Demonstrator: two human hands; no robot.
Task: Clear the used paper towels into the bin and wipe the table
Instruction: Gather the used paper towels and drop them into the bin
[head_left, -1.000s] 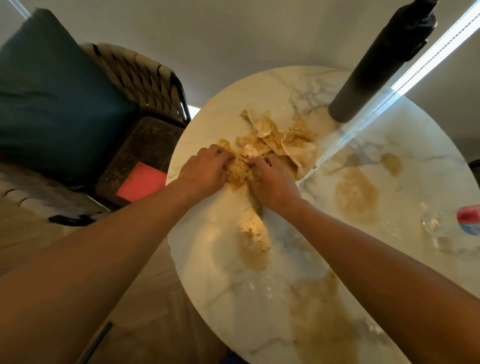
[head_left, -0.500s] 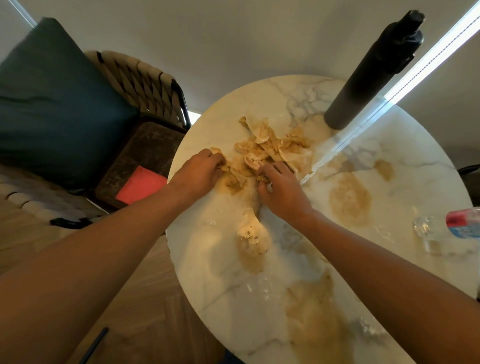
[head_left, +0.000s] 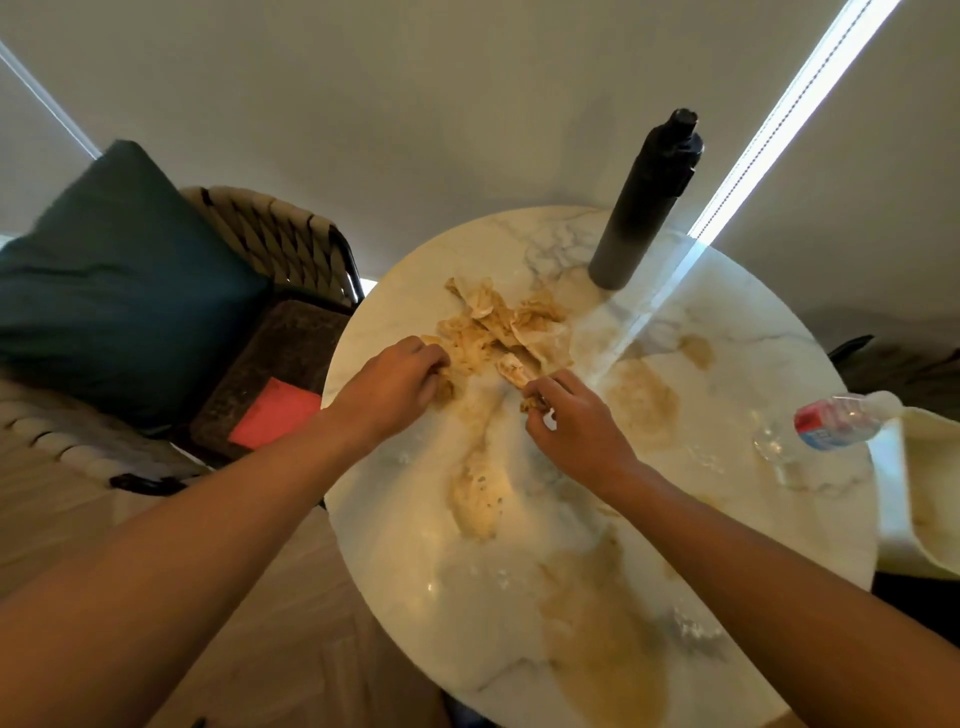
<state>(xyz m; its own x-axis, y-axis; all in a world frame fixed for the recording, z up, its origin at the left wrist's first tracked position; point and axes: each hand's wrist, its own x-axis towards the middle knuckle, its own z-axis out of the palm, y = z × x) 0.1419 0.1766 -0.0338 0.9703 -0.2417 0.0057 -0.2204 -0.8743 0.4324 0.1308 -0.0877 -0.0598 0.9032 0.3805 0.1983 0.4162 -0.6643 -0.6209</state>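
Note:
A heap of brown-stained, crumpled paper towels (head_left: 506, 325) lies on the far part of a round white marble table (head_left: 415, 561). My left hand (head_left: 389, 387) grips the heap's near left edge, fingers curled on a wet wad. My right hand (head_left: 574, 421) pinches a torn scrap at the heap's near right edge. A separate soggy towel wad (head_left: 475, 499) lies nearer me, between my forearms. Brown spill patches (head_left: 641, 400) stain the tabletop to the right and near the front edge. No bin is in view.
A tall dark bottle (head_left: 647, 202) stands at the table's far side. A clear plastic bottle with a red and blue label (head_left: 831, 423) lies at the right edge beside a cream cloth (head_left: 930, 488). A woven chair with a teal cushion (head_left: 114, 280) and a red item (head_left: 275, 413) stands left.
Both hands have drawn back toward me and apart, each pulling a piece from the heap's near edge. The camera has tilted up, showing more of the wall and bottle.

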